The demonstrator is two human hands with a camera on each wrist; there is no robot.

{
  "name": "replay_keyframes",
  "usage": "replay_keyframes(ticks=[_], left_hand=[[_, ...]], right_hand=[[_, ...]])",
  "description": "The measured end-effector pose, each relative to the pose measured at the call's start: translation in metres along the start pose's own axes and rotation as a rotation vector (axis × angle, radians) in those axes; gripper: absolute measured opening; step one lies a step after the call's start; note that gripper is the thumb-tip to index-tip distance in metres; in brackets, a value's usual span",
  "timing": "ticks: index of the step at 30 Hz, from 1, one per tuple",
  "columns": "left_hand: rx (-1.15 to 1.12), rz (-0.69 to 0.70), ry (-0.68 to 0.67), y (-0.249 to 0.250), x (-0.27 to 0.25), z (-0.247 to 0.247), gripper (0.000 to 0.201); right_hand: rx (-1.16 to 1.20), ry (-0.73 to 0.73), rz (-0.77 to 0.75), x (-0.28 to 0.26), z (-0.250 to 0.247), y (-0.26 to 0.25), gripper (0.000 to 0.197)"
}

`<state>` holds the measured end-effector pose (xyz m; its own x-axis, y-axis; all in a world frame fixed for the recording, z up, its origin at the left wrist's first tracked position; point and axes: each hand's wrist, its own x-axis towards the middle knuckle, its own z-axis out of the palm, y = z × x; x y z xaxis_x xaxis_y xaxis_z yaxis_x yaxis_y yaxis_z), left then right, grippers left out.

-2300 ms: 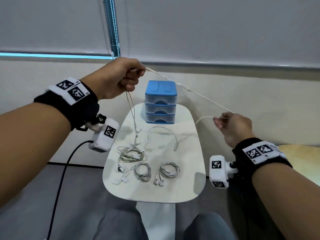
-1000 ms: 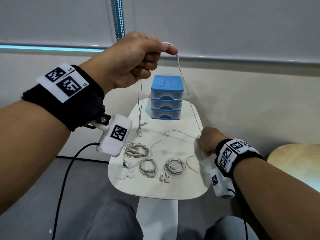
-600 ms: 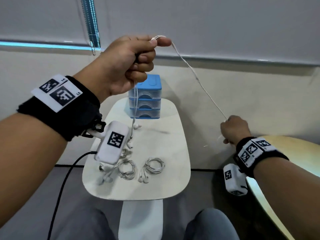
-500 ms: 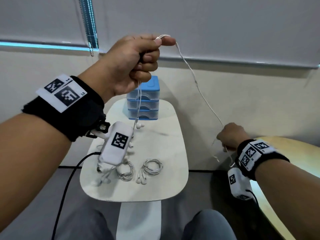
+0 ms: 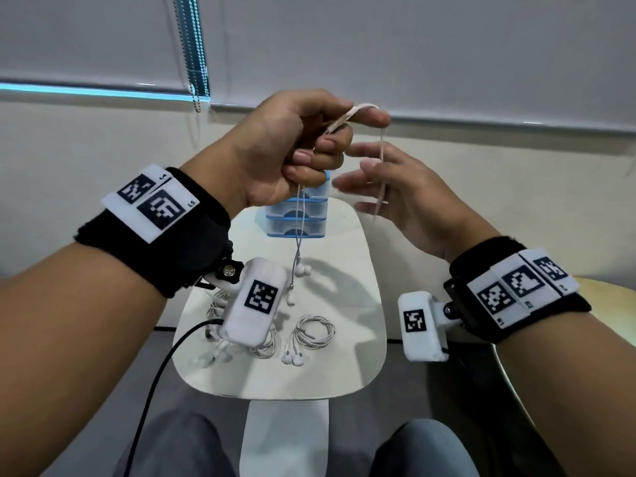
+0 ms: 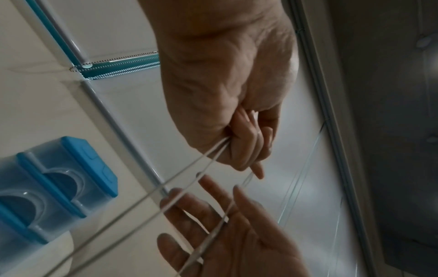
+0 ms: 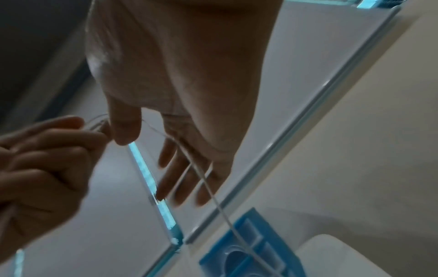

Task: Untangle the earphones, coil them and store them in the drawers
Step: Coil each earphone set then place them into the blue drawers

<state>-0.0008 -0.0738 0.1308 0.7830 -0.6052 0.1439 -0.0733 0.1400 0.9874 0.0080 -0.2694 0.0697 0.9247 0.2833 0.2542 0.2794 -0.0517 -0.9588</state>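
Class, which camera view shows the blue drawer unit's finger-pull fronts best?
The left wrist view: the drawer unit shows its scooped drawer fronts unobstructed. In the head view the left hand and hanging earphone cable cover part. The right wrist view shows only a corner.

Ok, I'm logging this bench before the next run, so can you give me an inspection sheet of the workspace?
Surface: small white table, rounded edge.
Job's things: one earphone cord held in the air, its buds dangling over the table; coiled earphones on the table, more coils partly hidden; blue drawers at the back, all closed.
Clutter: nothing seen.
Grippers: left hand grips the cord; right hand open, cord lying across its fingers.
Cables: black cable runs from the left wrist camera.
Surroundings: window blind, bead chain.
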Motion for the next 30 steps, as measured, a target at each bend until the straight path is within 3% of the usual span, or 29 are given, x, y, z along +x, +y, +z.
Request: replay_keyframes(ticks=[4, 7, 11, 15, 17, 21, 26, 30], left_hand=[[-0.082, 0.035, 0.014, -0.015, -0.016, -0.010, 0.038], [-0.090, -0.013, 0.073, -0.032, -0.030, -0.019, 0.037], [-0.138, -0.047, 0.044, -0.051, -0.056, -0.027, 0.040], [-0.197, -0.006, 0.050, -0.063, -0.077, -0.027, 0.030], [-0.243, 0.034, 0.087, -0.066, -0.081, -0.025, 0.026], [-0.310, 0.141, 0.249, -0.066, -0.074, -0.025, 0.034], [-0.367, 0.163, 0.597, -0.078, -0.055, -0.034, 0.037], [-0.373, 0.197, 0.678, -0.085, -0.051, -0.038, 0.023]], right_hand=[[0.059, -0.042, -0.032, -0.015, 0.008, -0.003, 0.033], [0.143, -0.037, -0.073, -0.028, -0.002, -0.006, 0.028], [0.295, 0.023, -0.125, -0.040, -0.012, -0.010, 0.023], [0.101, 0.249, -0.137, -0.036, -0.004, 0.010, 0.030], [-0.042, 0.256, -0.105, -0.037, 0.005, 0.026, 0.027], [-0.281, 0.029, 0.015, -0.045, 0.034, 0.049, 0.025], [-0.552, -0.336, 0.029, -0.056, 0.065, 0.042, 0.024], [-0.567, -0.466, 0.033, -0.061, 0.072, 0.027, 0.023]])
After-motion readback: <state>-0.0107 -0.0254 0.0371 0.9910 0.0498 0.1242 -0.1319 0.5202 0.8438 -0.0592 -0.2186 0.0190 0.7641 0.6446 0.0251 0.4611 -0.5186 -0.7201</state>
